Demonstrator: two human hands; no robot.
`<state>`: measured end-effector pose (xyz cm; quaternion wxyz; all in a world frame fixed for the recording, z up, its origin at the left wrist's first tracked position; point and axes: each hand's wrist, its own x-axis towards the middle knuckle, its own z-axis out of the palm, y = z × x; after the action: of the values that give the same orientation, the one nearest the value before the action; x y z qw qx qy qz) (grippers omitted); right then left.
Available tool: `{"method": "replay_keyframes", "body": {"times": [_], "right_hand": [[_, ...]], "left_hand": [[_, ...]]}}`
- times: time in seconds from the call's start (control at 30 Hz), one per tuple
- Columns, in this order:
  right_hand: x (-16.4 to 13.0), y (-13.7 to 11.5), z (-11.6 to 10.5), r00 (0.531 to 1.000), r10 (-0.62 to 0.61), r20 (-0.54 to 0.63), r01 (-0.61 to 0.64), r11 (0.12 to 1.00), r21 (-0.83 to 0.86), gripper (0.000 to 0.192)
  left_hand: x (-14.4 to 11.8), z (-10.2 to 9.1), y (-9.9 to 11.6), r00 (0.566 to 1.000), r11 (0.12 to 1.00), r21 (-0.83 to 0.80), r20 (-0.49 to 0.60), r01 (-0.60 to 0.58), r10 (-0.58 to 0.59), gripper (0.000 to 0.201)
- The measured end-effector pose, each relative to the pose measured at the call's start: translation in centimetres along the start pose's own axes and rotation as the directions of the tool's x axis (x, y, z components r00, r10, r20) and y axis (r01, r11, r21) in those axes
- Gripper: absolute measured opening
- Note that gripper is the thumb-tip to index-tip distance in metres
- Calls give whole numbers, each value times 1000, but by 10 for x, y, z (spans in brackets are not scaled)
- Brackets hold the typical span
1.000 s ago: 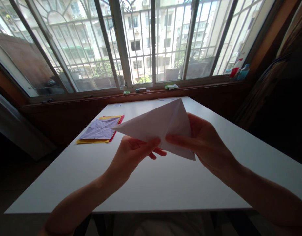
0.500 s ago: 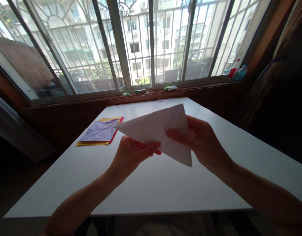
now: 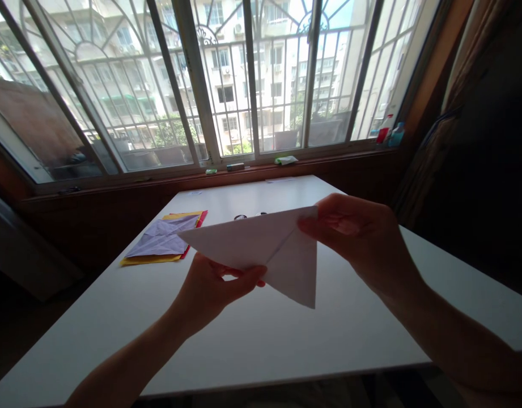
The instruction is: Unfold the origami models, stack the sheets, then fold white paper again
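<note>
Right hand (image 3: 356, 241) slid to upper-right corner of folded paper (image 3: 239, 243), pinching it; left hand (image 3: 218, 286) pinched lower edge above table (image 3: 247, 351). Even tension probably kept crease (image 3: 281, 243) straight.

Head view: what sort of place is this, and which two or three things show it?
Probably a room in a home, likely upstairs: a white table stands before a wide window, what looks like a curtain hangs at the right, and a building shows outside.
</note>
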<state>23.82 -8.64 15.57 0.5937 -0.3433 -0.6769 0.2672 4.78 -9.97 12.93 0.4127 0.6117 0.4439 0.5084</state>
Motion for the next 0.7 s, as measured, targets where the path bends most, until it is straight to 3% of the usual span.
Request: {"method": "replay_keyframes", "body": {"times": [0.27,0.47,0.7], "right_hand": [[-4,3,3,992,-109,-60,104,992,-78,8],[-3,6,4,962,-264,-65,258,962,-93,11],[-5,6,2,952,-302,-45,294,947,-132,12]], "left_hand": [[-3,2,-4,995,994,70,-47,-80,83,13],[-2,2,-3,993,990,104,-68,-94,101,11],[-1,3,-6,981,984,114,-121,-134,148,19]]}}
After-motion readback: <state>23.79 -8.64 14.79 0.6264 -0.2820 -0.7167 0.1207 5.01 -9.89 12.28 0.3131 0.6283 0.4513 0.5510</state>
